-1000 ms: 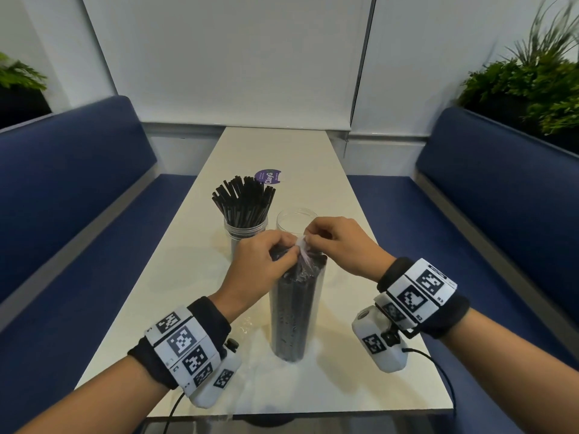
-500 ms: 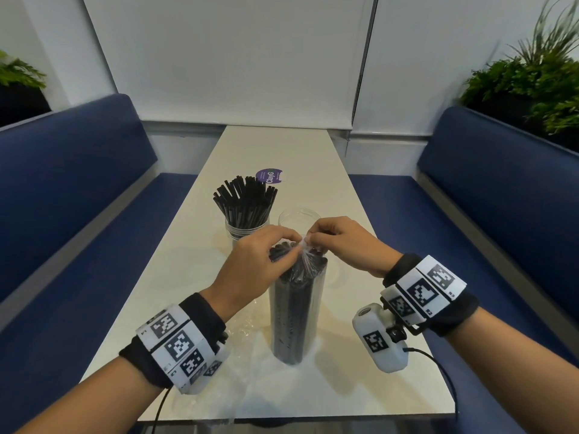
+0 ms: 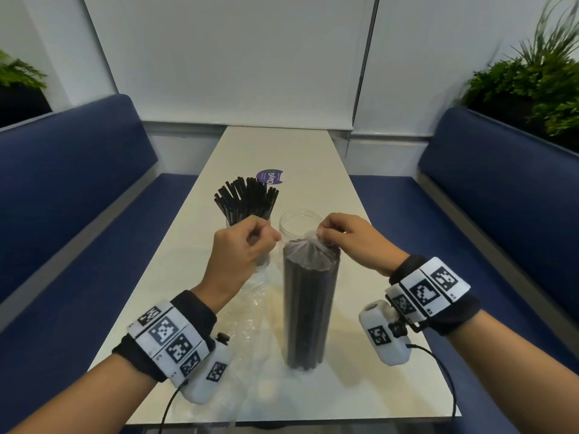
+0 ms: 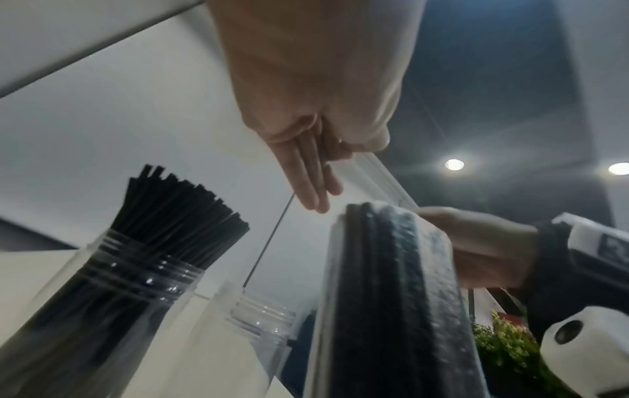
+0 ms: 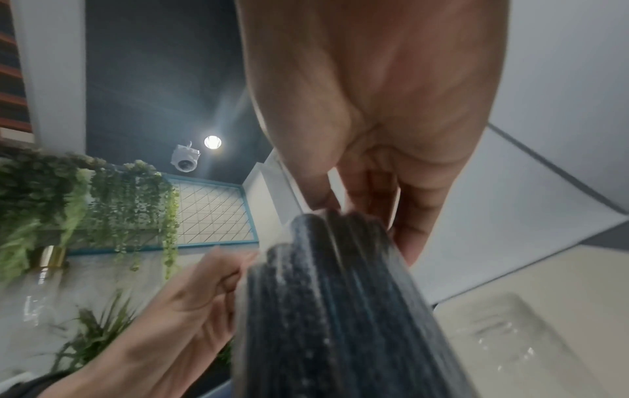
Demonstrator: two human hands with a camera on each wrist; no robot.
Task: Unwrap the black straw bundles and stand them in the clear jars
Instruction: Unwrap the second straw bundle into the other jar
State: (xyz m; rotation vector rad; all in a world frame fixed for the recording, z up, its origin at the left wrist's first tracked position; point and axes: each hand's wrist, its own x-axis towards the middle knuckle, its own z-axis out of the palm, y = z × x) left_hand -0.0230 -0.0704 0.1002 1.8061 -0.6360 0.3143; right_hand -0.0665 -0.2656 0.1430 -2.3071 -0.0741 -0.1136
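A bundle of black straws (image 3: 310, 305) in clear plastic wrap stands upright on the white table (image 3: 360, 245). My right hand (image 3: 321, 234) pinches the gathered wrap at its top. My left hand (image 3: 272, 238) hovers just left of the bundle's top, fingers curled to the thumb. Whether it holds any film is unclear. A clear jar filled with loose black straws (image 3: 247, 202) stands behind my left hand. An empty clear jar (image 3: 297, 220) stands right behind the bundle. The left wrist view shows the wrapped bundle (image 4: 391, 296) beside both jars (image 4: 262, 317).
Crumpled clear wrap (image 3: 250, 311) lies on the table under my left wrist. A purple round sticker (image 3: 270, 177) sits farther back. Blue benches (image 3: 78, 189) run along both sides, and plants (image 3: 532, 79) stand behind the right one.
My left hand has left the bundle's top and moved a little to the left. My right hand keeps its pinch on the gathered wrap. The bundle stands in the same place.
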